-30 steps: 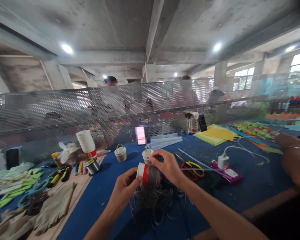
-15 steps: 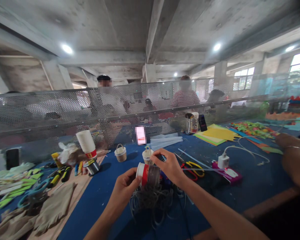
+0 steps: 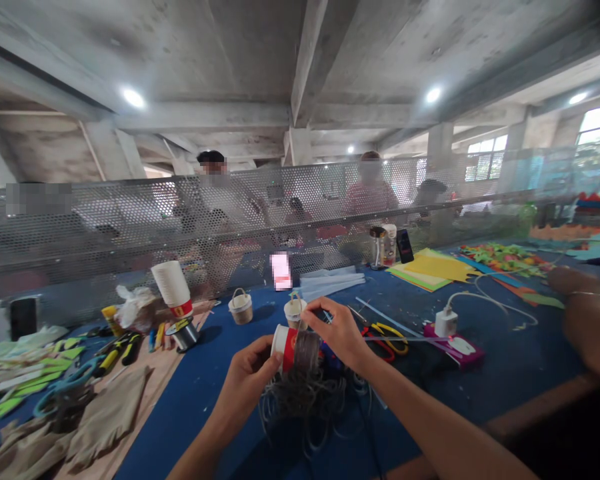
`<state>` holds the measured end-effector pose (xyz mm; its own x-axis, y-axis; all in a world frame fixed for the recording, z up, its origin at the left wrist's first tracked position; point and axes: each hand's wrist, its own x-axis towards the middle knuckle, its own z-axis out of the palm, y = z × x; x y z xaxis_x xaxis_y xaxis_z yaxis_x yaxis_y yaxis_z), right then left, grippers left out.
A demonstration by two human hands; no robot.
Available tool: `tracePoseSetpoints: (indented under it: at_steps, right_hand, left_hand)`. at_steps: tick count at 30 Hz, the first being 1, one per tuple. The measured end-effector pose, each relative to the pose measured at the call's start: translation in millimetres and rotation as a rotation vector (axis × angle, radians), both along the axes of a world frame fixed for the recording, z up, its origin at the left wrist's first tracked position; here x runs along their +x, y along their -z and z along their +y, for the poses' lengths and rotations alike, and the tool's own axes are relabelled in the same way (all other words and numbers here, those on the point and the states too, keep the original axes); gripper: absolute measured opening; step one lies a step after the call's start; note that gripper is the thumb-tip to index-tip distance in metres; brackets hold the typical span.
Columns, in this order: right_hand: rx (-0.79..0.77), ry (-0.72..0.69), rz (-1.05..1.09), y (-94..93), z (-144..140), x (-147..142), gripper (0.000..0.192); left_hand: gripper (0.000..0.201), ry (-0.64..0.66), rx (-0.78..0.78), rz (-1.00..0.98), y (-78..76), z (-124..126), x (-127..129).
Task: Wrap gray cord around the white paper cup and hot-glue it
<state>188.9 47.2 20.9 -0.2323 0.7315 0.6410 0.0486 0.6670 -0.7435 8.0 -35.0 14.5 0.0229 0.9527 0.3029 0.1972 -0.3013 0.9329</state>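
Observation:
My left hand is closed around the rim end of a red and white paper cup, which lies tilted on its side above the table. Grey cord is wound around the other end of this cup. Just above the windings, my right hand pinches a strand of the cord between thumb and fingertips. Below both hands lies a loose tangle of the same grey cord. Two small cups with handles stand beyond, one cord-covered cup and one cup partly behind my right hand.
At left stand stacked paper cups, a wire spool, cutters and gloves. Yellow-handled scissors, a white charger and coloured sheets lie right. Another person's arm rests at far right. A perforated screen runs behind.
Both hands keep nearly the same place and grip on the cup and cord. Behind the screen, a person on the left has shifted slightly.

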Motion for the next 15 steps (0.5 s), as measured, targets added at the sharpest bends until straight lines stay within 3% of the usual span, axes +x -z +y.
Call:
tracePoseSetpoints:
  at_steps: [15]
  right_hand:
    - [-0.069, -0.059, 0.009, 4.3, 4.7, -1.6, 0.014]
  left_hand:
    - [0.029, 0.004, 0.013, 0.026, 6.2, 3.2, -4.1]
